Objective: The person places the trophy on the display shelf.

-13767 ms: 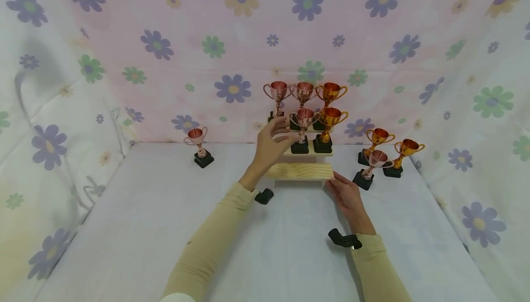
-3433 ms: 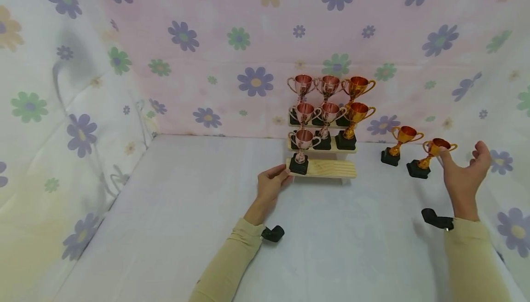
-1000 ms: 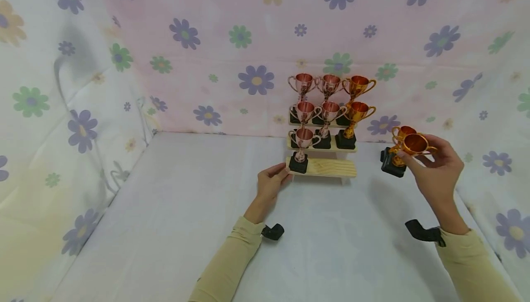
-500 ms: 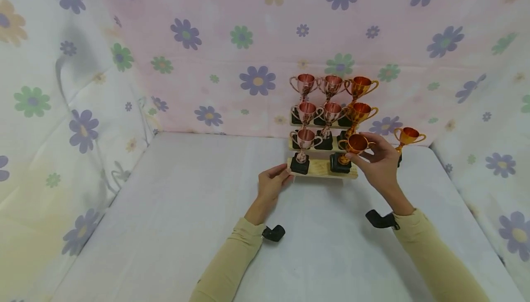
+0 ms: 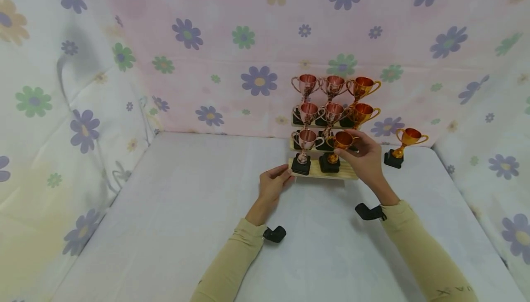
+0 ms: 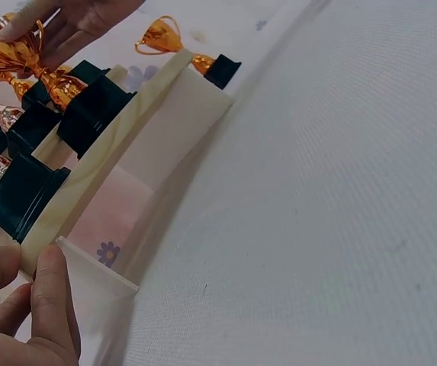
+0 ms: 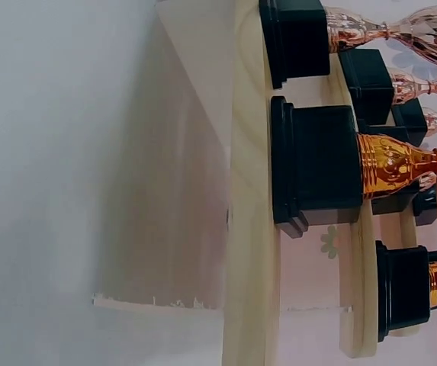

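My left hand [image 5: 273, 186] pinches the left end of the front board of a three-step wooden display stand [image 5: 348, 172]. In the left wrist view its fingers [image 6: 50, 293] grip the board's corner. A rose-gold trophy cup [image 5: 307, 142] stands at the left end of that front step. My right hand [image 5: 366, 158] holds a gold trophy cup [image 5: 342, 141] by the cup and stem, upright over the middle of the same step. Its black base [image 7: 321, 156] is right at the board in the right wrist view. The step's right part is bare wood.
Several rose-gold and gold trophies stand on the two upper steps, with the gold ones [image 5: 364, 86] at the right. One more gold trophy [image 5: 407, 138] stands on the white-covered table [image 5: 186, 210], right of the stand. Flowered cloth [image 5: 215, 81] hangs behind and at both sides.
My right hand has taken a gold trophy from the table at the right and brought it left onto the front step's middle. Earlier, my left hand moved from a middle-step rose-gold trophy to the stand's end.
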The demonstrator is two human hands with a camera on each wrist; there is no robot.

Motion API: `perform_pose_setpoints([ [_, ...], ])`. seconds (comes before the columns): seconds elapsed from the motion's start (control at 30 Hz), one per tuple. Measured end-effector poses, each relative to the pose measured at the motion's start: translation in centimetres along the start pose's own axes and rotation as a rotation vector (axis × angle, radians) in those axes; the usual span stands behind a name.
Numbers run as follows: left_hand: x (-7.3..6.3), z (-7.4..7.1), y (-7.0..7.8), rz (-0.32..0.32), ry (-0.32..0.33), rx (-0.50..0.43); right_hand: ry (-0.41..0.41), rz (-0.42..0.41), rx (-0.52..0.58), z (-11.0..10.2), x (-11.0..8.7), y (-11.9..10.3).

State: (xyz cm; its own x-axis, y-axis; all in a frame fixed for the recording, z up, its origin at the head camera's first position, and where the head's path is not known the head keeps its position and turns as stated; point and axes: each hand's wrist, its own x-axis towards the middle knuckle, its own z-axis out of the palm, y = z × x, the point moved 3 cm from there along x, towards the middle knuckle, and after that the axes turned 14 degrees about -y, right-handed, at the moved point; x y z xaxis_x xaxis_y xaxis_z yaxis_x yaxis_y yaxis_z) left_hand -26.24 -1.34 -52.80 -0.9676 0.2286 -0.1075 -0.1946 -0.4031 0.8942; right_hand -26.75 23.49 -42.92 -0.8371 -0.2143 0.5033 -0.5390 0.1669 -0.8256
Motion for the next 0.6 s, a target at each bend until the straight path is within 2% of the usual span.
perform_pose_setpoints([
  [0.2,-0.02,-0.04,0.0,-0.011,-0.002,-0.004,-0.006,0.027,-0.017,0.3,0.22,0.26],
  [0.6,-0.15,0.14,0.13,-0.005,-0.01,-0.006,-0.024,0.019,-0.011,1.03,0.67,0.22],
])
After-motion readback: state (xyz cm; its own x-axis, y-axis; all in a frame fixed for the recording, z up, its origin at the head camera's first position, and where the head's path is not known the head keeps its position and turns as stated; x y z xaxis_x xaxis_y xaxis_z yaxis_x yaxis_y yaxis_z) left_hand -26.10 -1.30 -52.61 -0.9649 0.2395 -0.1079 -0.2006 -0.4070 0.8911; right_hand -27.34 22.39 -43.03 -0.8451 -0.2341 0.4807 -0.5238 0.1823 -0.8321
